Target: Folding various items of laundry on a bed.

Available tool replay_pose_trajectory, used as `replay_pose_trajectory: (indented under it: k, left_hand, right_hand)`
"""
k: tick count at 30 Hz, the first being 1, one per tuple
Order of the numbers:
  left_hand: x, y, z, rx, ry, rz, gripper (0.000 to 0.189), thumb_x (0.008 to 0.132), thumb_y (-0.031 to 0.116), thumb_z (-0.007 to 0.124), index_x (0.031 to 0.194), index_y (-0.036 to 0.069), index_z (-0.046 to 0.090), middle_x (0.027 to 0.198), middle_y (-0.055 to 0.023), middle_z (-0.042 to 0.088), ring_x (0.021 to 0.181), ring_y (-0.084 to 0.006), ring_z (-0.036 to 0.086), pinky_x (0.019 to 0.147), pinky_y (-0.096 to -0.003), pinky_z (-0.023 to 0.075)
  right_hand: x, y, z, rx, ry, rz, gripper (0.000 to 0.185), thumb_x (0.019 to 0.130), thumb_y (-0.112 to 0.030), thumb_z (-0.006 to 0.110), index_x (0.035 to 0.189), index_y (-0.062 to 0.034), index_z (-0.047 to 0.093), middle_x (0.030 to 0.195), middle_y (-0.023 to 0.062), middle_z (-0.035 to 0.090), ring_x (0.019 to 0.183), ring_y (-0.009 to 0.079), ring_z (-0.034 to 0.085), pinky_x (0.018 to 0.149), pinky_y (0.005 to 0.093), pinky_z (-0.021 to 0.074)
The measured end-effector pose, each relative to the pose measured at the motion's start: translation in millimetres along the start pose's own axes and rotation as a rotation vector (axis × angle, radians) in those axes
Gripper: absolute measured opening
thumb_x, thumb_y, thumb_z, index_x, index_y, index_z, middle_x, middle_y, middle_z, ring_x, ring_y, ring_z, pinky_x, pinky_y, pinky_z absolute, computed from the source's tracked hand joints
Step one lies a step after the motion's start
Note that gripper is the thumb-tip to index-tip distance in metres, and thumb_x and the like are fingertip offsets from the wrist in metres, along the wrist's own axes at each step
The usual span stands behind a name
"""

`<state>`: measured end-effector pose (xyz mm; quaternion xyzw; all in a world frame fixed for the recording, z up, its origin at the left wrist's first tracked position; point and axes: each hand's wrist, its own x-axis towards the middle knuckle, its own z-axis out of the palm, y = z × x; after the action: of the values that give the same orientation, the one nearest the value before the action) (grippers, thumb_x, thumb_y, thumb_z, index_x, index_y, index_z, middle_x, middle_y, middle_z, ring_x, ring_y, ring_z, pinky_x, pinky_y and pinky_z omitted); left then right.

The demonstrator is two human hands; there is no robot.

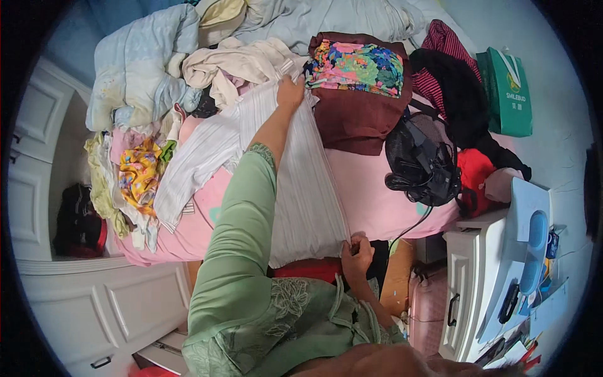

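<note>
A white striped long-sleeved shirt lies spread on the pink bed sheet, one sleeve reaching out to the left. At its collar end, my left hand grips the fabric, arm stretched across the shirt. My right hand pinches the shirt's lower corner at the bed's near edge. Just right of the collar lies a dark maroon folded garment, topped by a folded floral cloth.
Left are heaped clothes and a pale blue quilt. Right are a black mesh bag with cables, dark clothing and a green shopping bag. A white bedside cabinet and a pink suitcase stand at lower right.
</note>
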<state>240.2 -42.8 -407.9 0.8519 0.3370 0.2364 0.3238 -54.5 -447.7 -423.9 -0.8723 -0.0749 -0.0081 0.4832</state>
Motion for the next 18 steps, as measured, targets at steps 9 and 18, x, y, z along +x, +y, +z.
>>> replay_pose_trajectory:
  k: [9,18]
  left_hand:
    - [-8,9,-57,-0.01,-0.034,-0.108,0.062,0.083,0.045,0.055,0.123,-0.002,0.045,0.125,-0.0239,0.047,0.114,-0.0412,0.048,0.096,-0.0446,0.0402]
    - [-54,51,-51,0.54,-0.201,-0.154,0.079,0.066,0.058,0.067,0.12,0.003,0.049,0.122,-0.017,0.049,0.115,-0.0308,0.05,0.09,-0.0419,0.0461]
  right_hand:
    - [-9,-10,4,0.292,-0.087,0.284,0.028,0.066,-0.006,0.072,0.086,-0.0048,0.053,0.079,0.0084,0.056,0.071,0.0269,0.054,0.07,0.0362,0.0373]
    - [-6,-26,-6,-0.04,-0.042,-0.096,0.02,0.063,-0.004,0.069,0.076,-0.0065,0.055,0.078,0.0081,0.056,0.074,0.0276,0.054,0.068,0.0377,0.0357]
